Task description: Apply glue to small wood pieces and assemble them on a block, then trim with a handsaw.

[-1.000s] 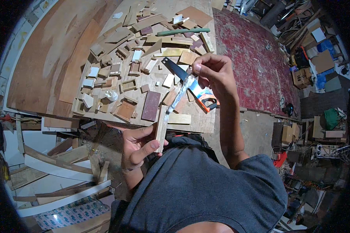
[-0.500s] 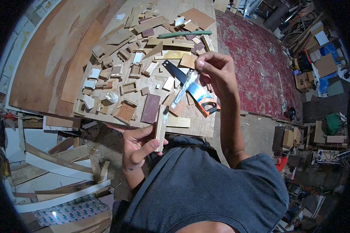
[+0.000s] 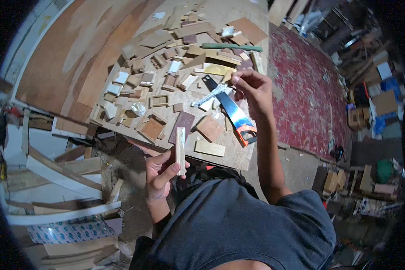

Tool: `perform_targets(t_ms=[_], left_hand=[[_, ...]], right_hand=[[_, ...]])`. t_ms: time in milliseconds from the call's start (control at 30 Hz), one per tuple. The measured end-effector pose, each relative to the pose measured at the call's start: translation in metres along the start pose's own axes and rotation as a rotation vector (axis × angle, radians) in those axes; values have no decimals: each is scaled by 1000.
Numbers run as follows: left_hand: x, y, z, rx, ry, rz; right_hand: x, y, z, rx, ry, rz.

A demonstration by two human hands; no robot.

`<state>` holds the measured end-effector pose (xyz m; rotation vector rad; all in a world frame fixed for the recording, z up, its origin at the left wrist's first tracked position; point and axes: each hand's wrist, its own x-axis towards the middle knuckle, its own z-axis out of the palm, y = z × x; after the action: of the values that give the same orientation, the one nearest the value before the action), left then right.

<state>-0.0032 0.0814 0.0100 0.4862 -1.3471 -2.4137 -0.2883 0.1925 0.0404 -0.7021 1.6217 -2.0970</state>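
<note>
My left hand grips a narrow wooden strip upright between thumb and fingers, in front of the workbench's near edge. A whitish smear shows near the strip's top end. Raised over the bench, my right hand pinches one end of a slim, crumpled, whitish see-through piece, its other end pointing left; its exact kind is unclear. Below it lies a handsaw with an orange and black handle. A maroon rectangular board and a pale wood block rest near the strip.
Many small wooden boxes and offcuts cover the workbench. A white crumpled lump sits among them, and a green strip lies farther back. Large plywood sheets stand at the left; scrap boards pile below. Red flooring lies right.
My view has shifted, so the bench appears farther right and lower. The whitish piece has swung up from steeply slanted to flatter, away from the wooden strip. Both hands keep their hold.
</note>
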Motion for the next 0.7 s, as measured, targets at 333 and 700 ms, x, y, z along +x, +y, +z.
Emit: perform_targets(t_ms=[333, 700], left_hand=[[-54, -29, -124, -126, 540, 47], [-73, -24, -193, -44, 811, -103]], right_hand=[[63, 214, 176, -556, -254, -103], [99, 385, 271, -902, -536, -301]])
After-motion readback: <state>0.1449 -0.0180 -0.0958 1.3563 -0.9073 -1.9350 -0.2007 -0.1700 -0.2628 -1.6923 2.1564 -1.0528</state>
